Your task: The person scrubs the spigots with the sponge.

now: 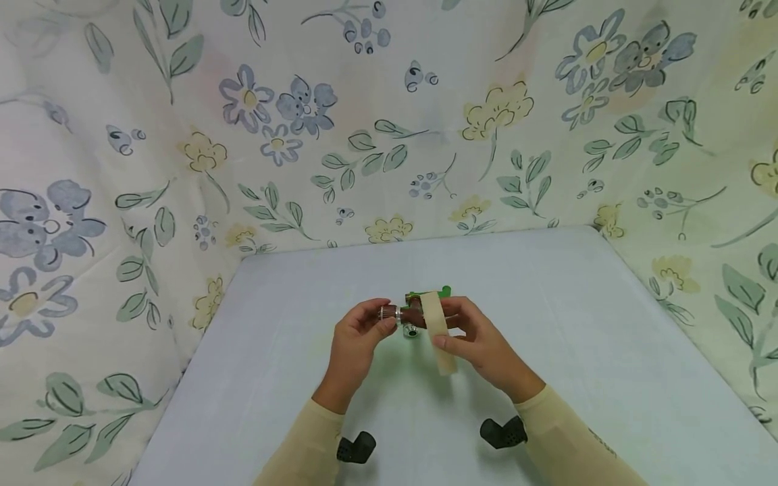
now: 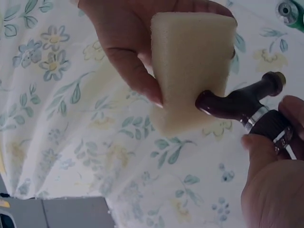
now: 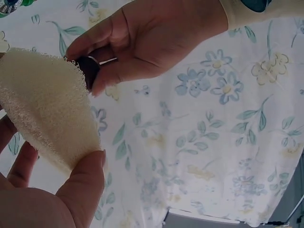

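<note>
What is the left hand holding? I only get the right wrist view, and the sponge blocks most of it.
Observer: A dark brown tap; the left wrist view shows its body.
Operator: Which part lies nearest the sponge?
Observer: The curved spout. It overlaps the sponge in the left wrist view; I can't tell whether they touch.
Operator: Any branch on the tap?
Observer: Yes, a side pipe with a brass-coloured end.

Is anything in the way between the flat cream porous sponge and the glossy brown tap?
Nothing visible: in the left wrist view, the flat cream porous sponge in the right hand sits close by the spout of the glossy brown tap gripped by the left hand; whether they touch is unclear.
</note>
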A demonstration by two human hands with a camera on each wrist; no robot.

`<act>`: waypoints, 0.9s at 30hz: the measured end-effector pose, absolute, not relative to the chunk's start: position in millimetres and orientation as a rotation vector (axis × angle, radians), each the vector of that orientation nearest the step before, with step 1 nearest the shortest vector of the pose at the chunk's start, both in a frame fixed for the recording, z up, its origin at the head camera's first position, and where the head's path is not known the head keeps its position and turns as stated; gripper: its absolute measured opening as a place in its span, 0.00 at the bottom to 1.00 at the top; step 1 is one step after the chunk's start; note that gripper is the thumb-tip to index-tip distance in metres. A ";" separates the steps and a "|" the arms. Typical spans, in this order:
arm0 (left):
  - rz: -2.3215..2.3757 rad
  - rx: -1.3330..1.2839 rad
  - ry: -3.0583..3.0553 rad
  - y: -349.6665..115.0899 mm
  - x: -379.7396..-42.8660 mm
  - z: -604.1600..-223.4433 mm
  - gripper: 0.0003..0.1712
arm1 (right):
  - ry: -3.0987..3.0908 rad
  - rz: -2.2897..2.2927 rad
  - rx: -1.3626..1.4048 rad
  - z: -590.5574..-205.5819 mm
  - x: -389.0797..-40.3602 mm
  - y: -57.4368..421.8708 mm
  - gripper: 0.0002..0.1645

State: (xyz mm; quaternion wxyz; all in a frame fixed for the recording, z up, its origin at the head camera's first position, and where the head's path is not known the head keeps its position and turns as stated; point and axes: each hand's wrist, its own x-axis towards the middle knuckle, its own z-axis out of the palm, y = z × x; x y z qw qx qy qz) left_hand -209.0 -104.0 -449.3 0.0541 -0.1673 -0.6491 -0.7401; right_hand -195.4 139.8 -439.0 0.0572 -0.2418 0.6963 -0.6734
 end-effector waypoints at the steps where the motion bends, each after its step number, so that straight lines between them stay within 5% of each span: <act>1: -2.218 -0.482 -1.984 -104.3 -209.3 -449.8 0.21 | 2.110 -2.048 -0.751 -437.3 -194.5 139.3 0.30; 27: -2.366 -0.455 -1.923 -104.0 -204.6 -446.5 0.24 | 2.145 -2.070 -0.787 -422.0 -189.1 137.7 0.32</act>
